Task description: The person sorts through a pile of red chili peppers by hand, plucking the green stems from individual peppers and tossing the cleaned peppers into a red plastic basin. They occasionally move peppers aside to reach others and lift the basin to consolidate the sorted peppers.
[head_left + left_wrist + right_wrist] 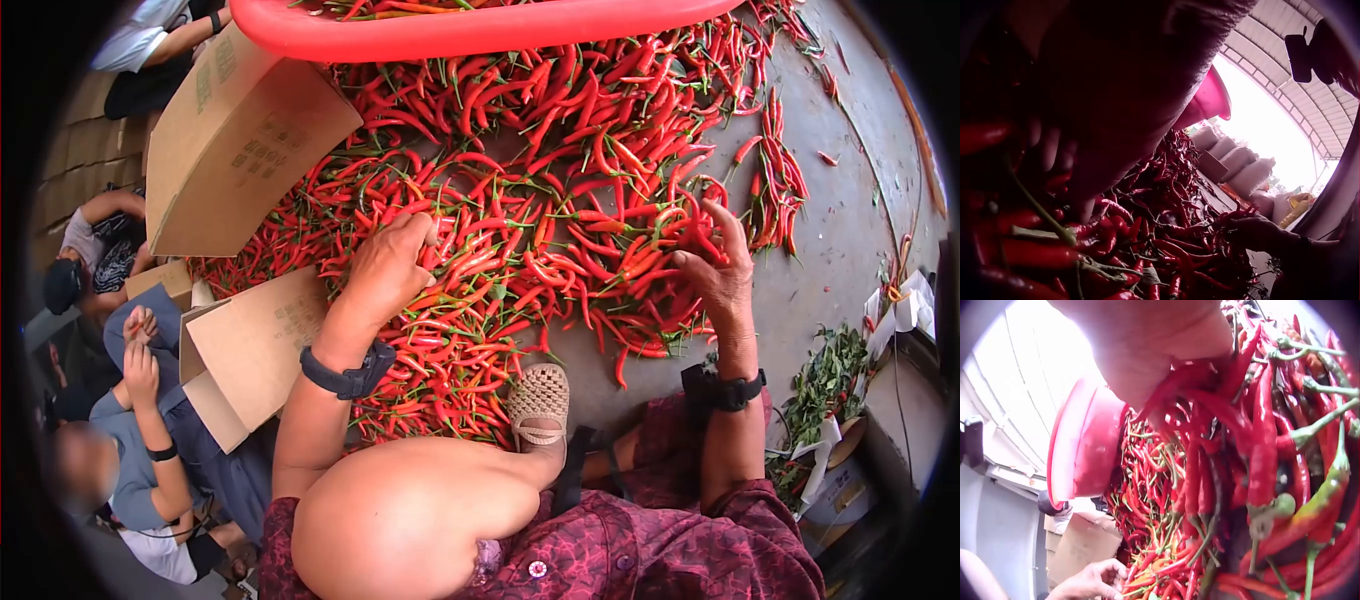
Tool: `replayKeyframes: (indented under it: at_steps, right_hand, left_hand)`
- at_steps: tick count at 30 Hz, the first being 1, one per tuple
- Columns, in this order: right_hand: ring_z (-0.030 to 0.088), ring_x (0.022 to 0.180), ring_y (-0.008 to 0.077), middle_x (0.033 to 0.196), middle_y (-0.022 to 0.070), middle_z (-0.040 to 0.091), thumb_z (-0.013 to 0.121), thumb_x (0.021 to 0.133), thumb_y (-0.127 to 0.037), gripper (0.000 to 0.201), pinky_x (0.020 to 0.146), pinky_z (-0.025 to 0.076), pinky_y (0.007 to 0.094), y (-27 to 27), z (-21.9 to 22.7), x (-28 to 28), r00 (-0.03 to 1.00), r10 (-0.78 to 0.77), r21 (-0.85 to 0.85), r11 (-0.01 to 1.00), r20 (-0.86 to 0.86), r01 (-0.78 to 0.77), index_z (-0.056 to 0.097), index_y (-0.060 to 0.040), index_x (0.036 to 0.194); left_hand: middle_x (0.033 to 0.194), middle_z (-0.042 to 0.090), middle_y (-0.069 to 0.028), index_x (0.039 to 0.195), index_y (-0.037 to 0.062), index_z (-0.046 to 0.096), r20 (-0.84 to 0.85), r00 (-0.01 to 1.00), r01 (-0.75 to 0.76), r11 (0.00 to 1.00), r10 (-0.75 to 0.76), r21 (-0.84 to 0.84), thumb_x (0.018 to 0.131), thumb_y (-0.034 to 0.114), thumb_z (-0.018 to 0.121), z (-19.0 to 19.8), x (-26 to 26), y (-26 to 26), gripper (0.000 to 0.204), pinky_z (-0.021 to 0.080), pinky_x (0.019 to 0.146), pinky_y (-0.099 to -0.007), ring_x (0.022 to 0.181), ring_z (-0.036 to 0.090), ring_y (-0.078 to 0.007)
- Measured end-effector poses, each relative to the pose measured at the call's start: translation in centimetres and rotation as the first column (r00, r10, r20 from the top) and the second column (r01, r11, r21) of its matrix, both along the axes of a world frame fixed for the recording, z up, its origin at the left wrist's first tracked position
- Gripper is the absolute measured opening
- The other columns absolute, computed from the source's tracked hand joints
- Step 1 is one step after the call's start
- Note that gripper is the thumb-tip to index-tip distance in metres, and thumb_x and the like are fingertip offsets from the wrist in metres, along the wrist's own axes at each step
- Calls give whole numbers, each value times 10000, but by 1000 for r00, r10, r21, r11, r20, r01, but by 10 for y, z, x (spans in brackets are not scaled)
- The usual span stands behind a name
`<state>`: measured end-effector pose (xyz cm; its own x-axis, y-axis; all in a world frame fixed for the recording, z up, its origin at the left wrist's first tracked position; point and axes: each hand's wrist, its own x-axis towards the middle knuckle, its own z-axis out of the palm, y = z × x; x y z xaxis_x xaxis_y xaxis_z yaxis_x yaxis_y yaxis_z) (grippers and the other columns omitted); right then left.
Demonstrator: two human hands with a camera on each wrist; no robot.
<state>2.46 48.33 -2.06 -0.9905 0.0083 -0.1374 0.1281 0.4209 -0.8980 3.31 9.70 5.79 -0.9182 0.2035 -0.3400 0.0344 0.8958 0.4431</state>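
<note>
Red chili peppers (600, 240) with green stems lie in a wide heap. At the heap's middle left, the left hand (392, 262) rests low over the peppers, fingers bent and thumb apart from the index finger; nothing shows clearly between them. The right wrist view shows this left hand (1091, 581) beside the heap. On the heap's right side, the right hand (724, 270) curls its thumb and fingers round several peppers. Close up, red peppers (1210, 394) lie under its palm (1154, 344). In the dark left wrist view, fingertips (1085, 209) reach down among peppers.
A red basin (480, 38) stands beyond the heap. Open cardboard boxes (250, 150) stand at the left, with seated people past them. One shoe (538, 405) is at the heap's near edge. Leafy cuttings (830, 385) lie at the right, and a small pepper pile (778, 185) lies apart.
</note>
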Motion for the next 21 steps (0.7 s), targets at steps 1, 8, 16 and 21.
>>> replayKeyframes:
  at_steps: [1,8,16,21]
  right_hand:
    - [604,1051,210,1276,94,535,771,709,-73,587,883,503,336,-2,6,0,999,-32,-18,999,31,32,558,-79,1256]
    - [553,1156,277,1297,120,536,754,766,-157,555,975,453,386,2,-7,-5,973,40,264,964,-225,22,550,-71,1274]
    - [532,1189,269,1277,132,558,719,828,-186,496,1011,403,366,9,1,-12,924,-101,176,969,-369,176,543,-48,1271]
    - [509,1208,259,1290,129,536,693,858,-168,494,1026,383,386,13,-1,-17,902,-190,-1,979,-387,206,517,-27,1297]
  left_hand:
    - [788,533,-112,910,45,510,-44,999,-7,1000,9,26,620,-64,699,2,1,0,363,448,652,-384,694,562,-280]
    - [810,596,-101,729,65,553,-17,1000,17,979,-21,-205,624,28,718,-1,31,0,200,495,689,-432,816,606,-337]
    - [723,536,-107,732,41,536,-107,994,26,993,-38,-112,638,6,725,-9,44,2,214,454,648,-437,771,586,-321]
    - [804,618,-47,890,27,599,88,967,-254,944,241,208,792,9,604,31,38,2,101,429,587,-249,634,541,-98]
